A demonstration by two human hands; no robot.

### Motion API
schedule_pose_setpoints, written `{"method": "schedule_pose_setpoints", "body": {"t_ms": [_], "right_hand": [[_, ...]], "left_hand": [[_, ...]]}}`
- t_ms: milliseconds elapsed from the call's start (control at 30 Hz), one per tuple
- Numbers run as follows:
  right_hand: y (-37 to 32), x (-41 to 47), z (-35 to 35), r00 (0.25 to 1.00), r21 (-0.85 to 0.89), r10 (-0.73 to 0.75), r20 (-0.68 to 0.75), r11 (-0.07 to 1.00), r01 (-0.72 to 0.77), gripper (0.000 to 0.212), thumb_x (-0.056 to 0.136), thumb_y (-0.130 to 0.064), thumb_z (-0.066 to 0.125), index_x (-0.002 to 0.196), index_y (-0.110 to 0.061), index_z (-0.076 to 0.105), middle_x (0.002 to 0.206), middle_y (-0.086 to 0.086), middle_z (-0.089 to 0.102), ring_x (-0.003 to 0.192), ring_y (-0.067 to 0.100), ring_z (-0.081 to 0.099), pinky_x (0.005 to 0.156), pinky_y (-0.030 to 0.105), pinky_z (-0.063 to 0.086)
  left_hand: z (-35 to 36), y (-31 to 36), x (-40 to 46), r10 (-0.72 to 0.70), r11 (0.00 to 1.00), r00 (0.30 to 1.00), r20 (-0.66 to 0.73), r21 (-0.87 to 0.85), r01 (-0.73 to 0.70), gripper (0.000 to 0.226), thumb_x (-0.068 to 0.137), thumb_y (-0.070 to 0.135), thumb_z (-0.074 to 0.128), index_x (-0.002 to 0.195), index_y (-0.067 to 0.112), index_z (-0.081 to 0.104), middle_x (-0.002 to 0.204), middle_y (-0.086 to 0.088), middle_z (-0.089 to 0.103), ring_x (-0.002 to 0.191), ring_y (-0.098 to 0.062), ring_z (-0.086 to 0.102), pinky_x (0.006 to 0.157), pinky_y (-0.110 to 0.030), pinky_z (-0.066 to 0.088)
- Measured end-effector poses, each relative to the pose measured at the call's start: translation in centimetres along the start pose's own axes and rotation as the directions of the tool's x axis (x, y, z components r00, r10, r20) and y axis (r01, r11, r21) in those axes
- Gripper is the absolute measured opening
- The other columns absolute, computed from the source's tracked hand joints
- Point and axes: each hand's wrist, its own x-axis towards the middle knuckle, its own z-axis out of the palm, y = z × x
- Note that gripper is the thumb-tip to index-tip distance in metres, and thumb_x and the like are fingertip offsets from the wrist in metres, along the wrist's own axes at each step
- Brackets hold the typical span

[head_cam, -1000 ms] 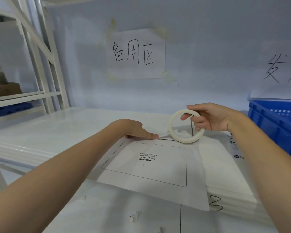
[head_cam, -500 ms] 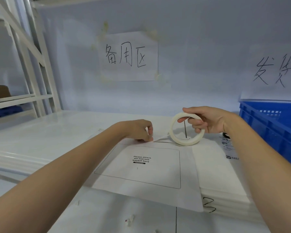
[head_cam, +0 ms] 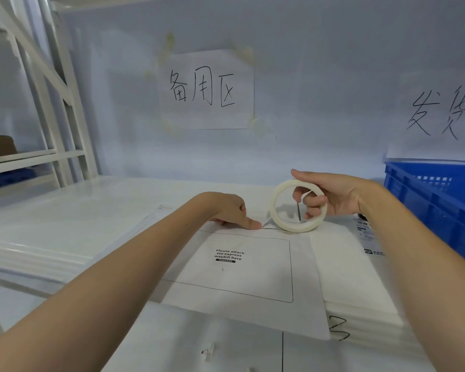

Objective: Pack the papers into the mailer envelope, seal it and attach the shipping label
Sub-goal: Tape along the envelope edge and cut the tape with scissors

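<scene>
A white mailer envelope (head_cam: 242,277) lies flat on the white table (head_cam: 65,224), its printed waybill box facing up. My left hand (head_cam: 231,213) presses a fingertip on the envelope's far edge, where a strip of tape runs off toward the roll. My right hand (head_cam: 330,197) grips a white tape roll (head_cam: 295,208), fingers hooked through its core, and holds it upright just above the envelope's far right corner. A stack of white mailers (head_cam: 360,299) lies under and to the right of the envelope.
A blue plastic crate (head_cam: 435,208) stands at the right edge of the table. White shelf uprights (head_cam: 54,103) rise at the left. Handwritten paper signs (head_cam: 207,89) hang on the back wall. Small scraps (head_cam: 208,353) lie near the table's front.
My left hand went from pinching at the envelope's far edge to pressing a flat fingertip there. The right hand kept the roll in about the same place.
</scene>
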Motion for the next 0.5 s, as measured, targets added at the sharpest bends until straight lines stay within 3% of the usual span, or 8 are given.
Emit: {"method": "schedule_pose_setpoints", "body": {"t_ms": [133,233,400,500], "right_hand": [[0.1,0.3,0.1,0.999,-0.003,0.047,-0.023,0.999,-0.047,0.058,0.083,-0.067,0.051,0.069,-0.011,0.055,0.040,-0.003,0.021,0.042,0.019,0.030,0.084,0.037,0.051],[0.3,0.1,0.5,0.999,0.015,0.023,-0.047,1.000,-0.023,0.060,0.088,-0.067,0.046,0.067,-0.012,0.054,0.043,-0.002,0.021,0.044,0.019,0.026,0.083,0.036,0.052],[2.0,-0.6,1.6,0.987,0.210,-0.102,-0.121,0.970,0.126,0.050,0.092,-0.052,0.052,0.063,-0.011,0.051,0.043,-0.002,0.024,0.043,0.018,0.023,0.070,0.033,0.052],[1.7,-0.7,1.8,0.966,0.159,-0.145,-0.213,0.971,0.181,0.040,0.092,-0.044,0.057,0.066,-0.014,0.050,0.043,-0.006,0.025,0.042,0.013,0.018,0.051,0.026,0.038]], "left_hand": [[-0.2,-0.2,0.9,-0.041,0.997,0.996,0.074,-0.062,0.046,0.060,0.074,0.066,0.071,0.095,0.016,0.048,0.090,-0.010,0.047,0.080,-0.026,0.037,0.068,-0.033,0.030],[-0.3,-0.1,1.6,-0.034,0.992,0.992,0.121,-0.114,0.048,0.057,0.075,0.060,0.075,0.095,0.015,0.046,0.092,-0.010,0.042,0.083,-0.027,0.033,0.067,-0.033,0.028],[-0.5,0.0,2.6,-0.066,0.987,0.981,0.184,-0.135,0.091,0.051,0.079,0.050,0.077,0.095,0.013,0.046,0.079,-0.006,0.038,0.066,-0.020,0.032,0.060,-0.027,0.027],[-0.5,0.2,2.5,-0.078,0.985,0.980,0.181,-0.141,0.104,0.046,0.083,0.045,0.075,0.096,0.013,0.045,0.075,-0.002,0.035,0.063,-0.017,0.031,0.056,-0.024,0.028]]}}
